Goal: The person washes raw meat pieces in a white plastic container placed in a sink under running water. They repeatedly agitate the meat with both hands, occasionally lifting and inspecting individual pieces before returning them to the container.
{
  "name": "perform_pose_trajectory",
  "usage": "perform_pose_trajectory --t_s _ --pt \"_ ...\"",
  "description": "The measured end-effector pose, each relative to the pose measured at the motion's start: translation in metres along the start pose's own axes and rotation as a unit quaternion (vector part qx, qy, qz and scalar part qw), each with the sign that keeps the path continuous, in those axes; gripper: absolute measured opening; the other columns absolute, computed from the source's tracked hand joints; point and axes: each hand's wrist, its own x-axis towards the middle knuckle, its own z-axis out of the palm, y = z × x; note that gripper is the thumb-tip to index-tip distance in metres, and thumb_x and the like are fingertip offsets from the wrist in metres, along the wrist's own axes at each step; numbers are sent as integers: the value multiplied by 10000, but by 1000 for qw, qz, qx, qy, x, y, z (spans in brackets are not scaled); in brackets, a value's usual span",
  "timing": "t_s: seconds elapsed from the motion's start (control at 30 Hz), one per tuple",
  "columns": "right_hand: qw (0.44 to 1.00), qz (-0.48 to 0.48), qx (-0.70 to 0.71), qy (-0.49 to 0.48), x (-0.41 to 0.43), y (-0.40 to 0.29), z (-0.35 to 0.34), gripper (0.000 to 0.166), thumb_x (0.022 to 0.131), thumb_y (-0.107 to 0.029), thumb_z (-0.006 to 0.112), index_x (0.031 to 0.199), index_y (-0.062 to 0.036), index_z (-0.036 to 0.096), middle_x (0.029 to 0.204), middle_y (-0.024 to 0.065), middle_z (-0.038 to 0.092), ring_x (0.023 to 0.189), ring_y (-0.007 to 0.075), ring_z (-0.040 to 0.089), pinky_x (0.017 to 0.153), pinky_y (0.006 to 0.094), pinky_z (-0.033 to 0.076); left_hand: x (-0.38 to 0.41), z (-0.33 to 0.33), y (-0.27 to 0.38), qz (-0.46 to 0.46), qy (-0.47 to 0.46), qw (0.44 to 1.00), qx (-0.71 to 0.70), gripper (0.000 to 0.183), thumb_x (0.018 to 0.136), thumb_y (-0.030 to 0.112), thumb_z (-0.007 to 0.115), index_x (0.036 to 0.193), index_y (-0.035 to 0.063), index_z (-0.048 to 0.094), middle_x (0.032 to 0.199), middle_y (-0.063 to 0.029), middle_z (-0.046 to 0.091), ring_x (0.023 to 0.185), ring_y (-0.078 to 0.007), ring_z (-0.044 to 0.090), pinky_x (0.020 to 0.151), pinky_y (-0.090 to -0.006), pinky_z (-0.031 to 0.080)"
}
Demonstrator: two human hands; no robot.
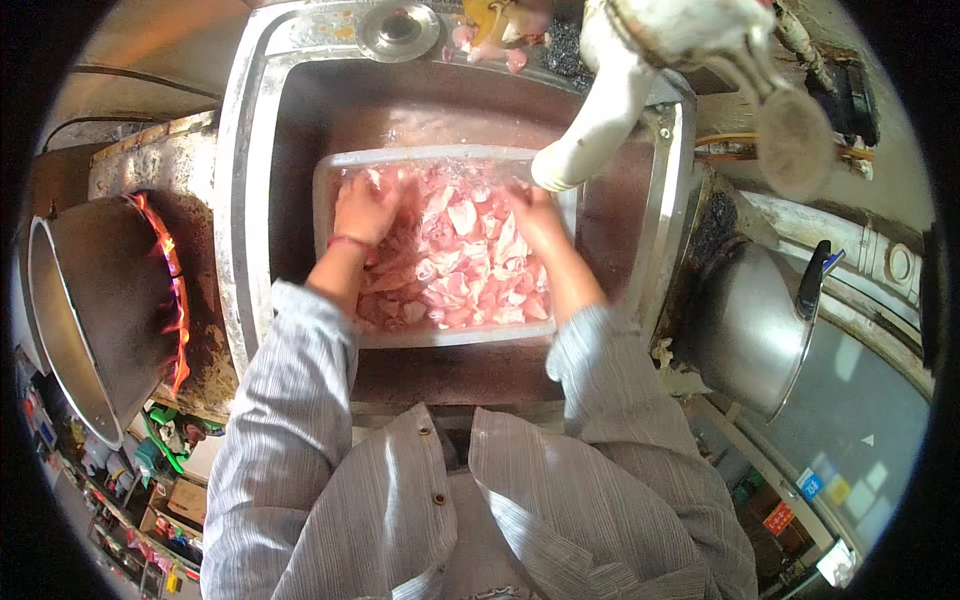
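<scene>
A white rectangular plastic tub (pixel 450 339) sits inside a deep metal sink (pixel 465 375). Pale pink pieces of raw meat (pixel 480 255), probably chicken, fill it in pinkish water. My left hand (pixel 366 211) is at the tub's far left, palm down, with its fingertips among the meat and partly under water. At the far right my right hand (pixel 536 214) reaches into the same water, its fingers hidden by the meat and the tap. The white tap spout (pixel 581 146) hangs just above the right hand. Whether either hand grips a piece is unclear.
On the left, a large blackened pot (pixel 112 300) of liquid stands over burner flames (pixel 176 292). To the right is a steel pot (pixel 750 330) with a black handle. A metal lid (pixel 397 31) and pinkish scraps (pixel 495 45) lie on the sink's far rim.
</scene>
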Motion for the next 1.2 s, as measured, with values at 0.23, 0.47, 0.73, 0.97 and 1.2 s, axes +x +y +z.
perform_pose_trajectory --t_s 0.23,0.47,0.73,0.97,1.2 --pt "905 183 261 -281 -9 -76 -7 493 848 -425 527 1213 -94 509 1080 76 574 923 176 543 742 352 462 37 33 -3 6 -282 933 -223 449 816 344 615 1089 -10 578 1005 -62 618 903 -154 551 797 -307 445" --pt "907 -242 -181 -294 -79 -70 -18 396 727 -368 659 1015 -98 629 1424 87 280 1338 322 160 1020 536 243 -79 -3 0 320 -185 912 176 651 628 455 683 1202 184 544 1390 -194 297 1290 -430 230 1011 -560 259" --pt "847 -255 -401 -238 -114 -13 29 379 768 -368 579 1064 -133 603 1383 130 365 1274 345 325 1022 554 225 -89 18 0 176 -363 821 405 411 889 236 395 1239 54 512 1468 -145 181 1335 -278 225 1050 -442 257" --pt "860 -185 -245 -407 -81 -48 -14 319 825 -339 556 998 -77 610 1010 155 620 911 301 605 789 377 471 -62 -12 31 193 -407 861 237 377 847 303 483 1117 64 590 1063 -135 618 1003 -299 583 837 -409 457" --pt "997 -80 -20 -6 -23 -9 -34 351 866 -255 513 1113 -12 565 1205 200 519 1133 303 488 967 346 372 -38 -13 -2 159 97 973 140 689 775 382 645 1296 33 358 1288 -247 399 1180 -412 393 969 -439 357"
